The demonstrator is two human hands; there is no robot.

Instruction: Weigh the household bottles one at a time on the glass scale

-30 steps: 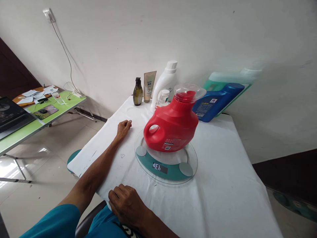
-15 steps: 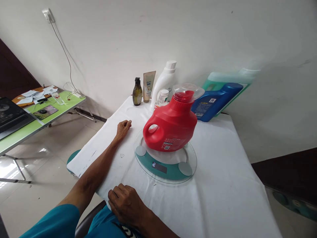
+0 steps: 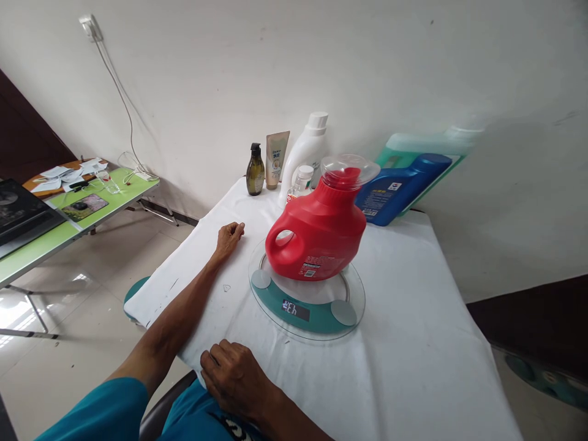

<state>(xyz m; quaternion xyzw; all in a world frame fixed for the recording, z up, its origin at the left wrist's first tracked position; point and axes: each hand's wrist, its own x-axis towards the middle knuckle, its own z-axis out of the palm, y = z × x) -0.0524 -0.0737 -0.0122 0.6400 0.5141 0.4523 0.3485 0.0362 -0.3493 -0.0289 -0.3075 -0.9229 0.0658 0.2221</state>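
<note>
A red plastic jug [image 3: 316, 229] with a looped handle stands on a round glass kitchen scale [image 3: 275, 309]. On the jug's neck sits a clear plastic funnel-like piece [image 3: 358, 169]. Lit digits show on the scale's display [image 3: 296, 310]. My left hand [image 3: 229, 239] rests on the white tablecloth left of the scale, its fingers curled in, apart from the jug. At the table's near edge lies my right hand [image 3: 236, 373], curled into a loose fist with the back of the hand facing me. Neither hand touches the scale.
Behind stand a pump bottle [image 3: 255, 171], a beige tube [image 3: 275, 162], a white bottle [image 3: 305, 147] and a small clear bottle [image 3: 301, 180]. A blue jug [image 3: 395, 193] leans before a green one [image 3: 399, 144], near the wall. A green table [image 3: 108, 208] bears papers and a laptop.
The scale's display now shows larger, clearer digits than before. Both hands and the red jug have stayed in place.
</note>
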